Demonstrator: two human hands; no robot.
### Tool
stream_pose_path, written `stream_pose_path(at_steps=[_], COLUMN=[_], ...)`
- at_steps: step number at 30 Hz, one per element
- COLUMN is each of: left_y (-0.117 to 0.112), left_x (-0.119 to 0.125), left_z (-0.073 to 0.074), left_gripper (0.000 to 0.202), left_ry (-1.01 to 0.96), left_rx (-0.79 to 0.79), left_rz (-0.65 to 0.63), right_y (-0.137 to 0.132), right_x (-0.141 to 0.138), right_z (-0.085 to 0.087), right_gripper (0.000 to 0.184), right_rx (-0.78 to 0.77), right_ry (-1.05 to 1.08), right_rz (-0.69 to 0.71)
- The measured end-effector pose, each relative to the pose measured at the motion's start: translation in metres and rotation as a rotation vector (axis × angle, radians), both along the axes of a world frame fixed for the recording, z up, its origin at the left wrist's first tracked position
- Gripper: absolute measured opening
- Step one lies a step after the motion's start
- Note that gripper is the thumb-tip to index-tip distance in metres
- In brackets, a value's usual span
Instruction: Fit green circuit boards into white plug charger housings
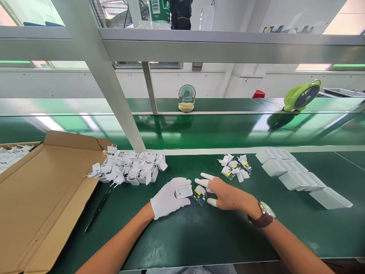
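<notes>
My left hand (170,198), in a white glove, is closed around a small white plastic charger housing (184,191). Just right of it, a small green circuit board (199,196) with yellow and white parts lies on the table. Beside that board is my right hand (225,192), white covers on its fingertips and its fingers apart. Whether those fingers touch the board is unclear. Farther back, several similar boards with white pieces (236,167) lie in a small cluster. A heap of white charger housings (131,167) sits beyond my left hand.
An open cardboard box (42,198) occupies the left side. Black tweezers (98,210) lie beside it. Overlapping translucent white trays (296,177) stretch along the right. A slanted metal post (114,91) rises behind the heap. Farther off stand a small fan (187,97) and a green fan (302,95).
</notes>
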State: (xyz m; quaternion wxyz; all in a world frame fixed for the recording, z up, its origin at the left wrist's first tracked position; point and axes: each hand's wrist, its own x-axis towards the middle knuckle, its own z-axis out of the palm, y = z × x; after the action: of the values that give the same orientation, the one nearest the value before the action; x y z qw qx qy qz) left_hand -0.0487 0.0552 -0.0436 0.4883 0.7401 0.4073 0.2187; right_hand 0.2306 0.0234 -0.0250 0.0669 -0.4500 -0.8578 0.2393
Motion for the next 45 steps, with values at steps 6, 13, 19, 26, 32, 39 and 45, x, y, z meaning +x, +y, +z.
stream_pose_path(at_steps=[6, 13, 19, 26, 32, 39, 45], left_y=[0.011, 0.003, 0.007, -0.002, -0.005, -0.008, -0.007], left_x=[-0.013, -0.005, 0.001, 0.011, 0.029, 0.015, 0.01], left_z=[0.003, -0.005, 0.002, 0.006, -0.013, -0.005, -0.01], left_gripper=[0.083, 0.098, 0.085, 0.126, 0.094, 0.091, 0.098], left_ry=[0.051, 0.12, 0.085, 0.212, 0.328, 0.221, 0.255], left_rx=[0.005, 0.184, 0.084, 0.065, 0.251, 0.157, 0.121], left_rz=[0.068, 0.191, 0.106, 0.213, 0.361, 0.262, 0.224], right_y=[0.017, 0.014, 0.013, 0.012, 0.013, 0.015, 0.02], right_x=[0.007, 0.01, 0.01, 0.012, 0.012, 0.014, 0.011], right_z=[0.003, 0.0, 0.001, -0.001, -0.004, -0.016, -0.018], right_gripper=[0.062, 0.064, 0.061, 0.026, 0.027, 0.044, 0.042], right_rx=[-0.003, 0.01, -0.023, 0.077, 0.125, 0.213, 0.245], right_ry=[0.082, 0.184, 0.22, 0.222, 0.236, 0.181, 0.155], right_rz=[0.043, 0.08, 0.06, 0.089, 0.091, 0.015, 0.012])
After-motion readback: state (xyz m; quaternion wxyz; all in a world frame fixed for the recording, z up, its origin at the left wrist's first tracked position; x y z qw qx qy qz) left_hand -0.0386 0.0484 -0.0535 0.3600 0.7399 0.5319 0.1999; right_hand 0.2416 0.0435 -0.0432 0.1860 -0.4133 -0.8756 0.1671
